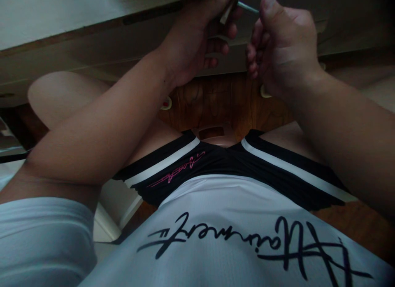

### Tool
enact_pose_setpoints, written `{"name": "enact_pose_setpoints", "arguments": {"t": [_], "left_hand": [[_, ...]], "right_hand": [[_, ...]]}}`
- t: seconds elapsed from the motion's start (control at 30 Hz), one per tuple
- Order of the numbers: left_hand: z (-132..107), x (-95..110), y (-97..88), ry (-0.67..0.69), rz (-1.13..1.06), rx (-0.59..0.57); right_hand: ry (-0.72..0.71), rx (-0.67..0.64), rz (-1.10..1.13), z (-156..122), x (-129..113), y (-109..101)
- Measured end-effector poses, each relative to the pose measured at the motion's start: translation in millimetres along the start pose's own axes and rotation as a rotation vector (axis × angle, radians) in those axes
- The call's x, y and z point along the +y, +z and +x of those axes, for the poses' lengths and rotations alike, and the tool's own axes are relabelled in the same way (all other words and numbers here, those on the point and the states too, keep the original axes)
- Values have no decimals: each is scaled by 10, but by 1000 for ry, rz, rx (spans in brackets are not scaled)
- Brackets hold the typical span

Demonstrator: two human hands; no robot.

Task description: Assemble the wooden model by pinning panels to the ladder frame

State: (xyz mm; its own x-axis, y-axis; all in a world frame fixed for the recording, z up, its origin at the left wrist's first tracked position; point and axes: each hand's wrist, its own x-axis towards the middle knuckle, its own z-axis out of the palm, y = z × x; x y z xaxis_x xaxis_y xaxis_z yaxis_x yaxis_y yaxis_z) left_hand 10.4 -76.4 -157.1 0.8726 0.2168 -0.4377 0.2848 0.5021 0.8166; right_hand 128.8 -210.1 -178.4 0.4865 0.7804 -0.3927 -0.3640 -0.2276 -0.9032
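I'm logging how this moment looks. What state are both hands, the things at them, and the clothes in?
Left hand: fingers partly curled; grip cut off by the picture's top edge.
Right hand: fingers curled, thumb and forefinger pinching the rod's end.
Rod: slanted, spanning the gap between the hands.
Tan piece: tilted, partly hidden at the left hand.
Shirt: worn, lettering upside down in view.
Shorts: worn.

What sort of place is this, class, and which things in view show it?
Probably a room in a home, though little of it shows. The clues are a brown wood-look floor, what looks like a pale tabletop, and the seated person's casual black shorts.
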Motion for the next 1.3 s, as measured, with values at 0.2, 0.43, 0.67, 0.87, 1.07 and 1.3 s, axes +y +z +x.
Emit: {"name": "enact_pose_setpoints", "arguments": {"t": [0.2,0.43,0.67,0.87,1.07,1.3], "left_hand": [[-19,21,23,-9,-13,0],[-16,30,29,-27,-1,-2],[-1,0,3,-13,-6,0],[4,-21,-32,12,24,-23],[21,-24,-17,5,0,-9],[2,-4,-16,-2,1,-16]], "right_hand": [[238,-118,238,-81,-158,6],[80,-98,136,-92,-97,18],[-335,50,-64,-31,-8,31],[-425,30,-148,-117,-77,57],[-421,61,-231,-133,-51,66],[-450,91,-211,-130,-57,58]]}}
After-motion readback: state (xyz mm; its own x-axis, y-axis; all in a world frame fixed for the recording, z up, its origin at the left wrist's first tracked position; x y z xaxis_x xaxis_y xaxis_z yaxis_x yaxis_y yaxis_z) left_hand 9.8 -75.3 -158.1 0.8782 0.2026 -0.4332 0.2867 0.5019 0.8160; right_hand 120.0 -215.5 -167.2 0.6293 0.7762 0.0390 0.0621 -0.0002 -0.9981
